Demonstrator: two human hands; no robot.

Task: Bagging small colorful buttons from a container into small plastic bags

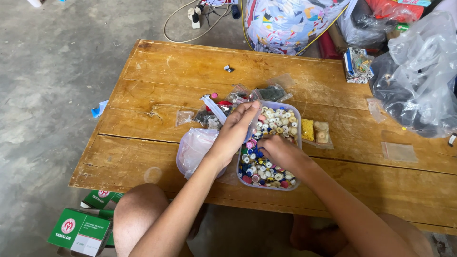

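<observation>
Hands work over one clear tub (296,114) of small spools, which sits near the middle of a wooden bench (157,66). The spools in it, white, cream, blue, red and pink, are too many and too small to count. The left hand (236,127) rests on the tub's left rim, fingers curled down and close together around a thin clear strip (213,107) that sticks out up and to the left; whether it truly grips the strip cannot be told for sure. The right hand (278,148) lies inside the tub on the spools, fingers bent and tucked under, so what it holds, if anything, is hidden. One pinkish plastic bag (194,148) lies just beside the tub on its left, under the left forearm. Two packets (315,131) of yellow and tan pieces touch the tub's right side. Several small clear bags with dark contents (269,92) lie behind the tub, their number unclear. One empty-looking flat bag (399,152) lies well apart at the right, and one big clear sack (419,71) fills the bench's far right corner. One tiny dark piece (228,68) sits alone toward the far edge. Two green boxes (81,231) stand on the floor by the left knee.
</observation>
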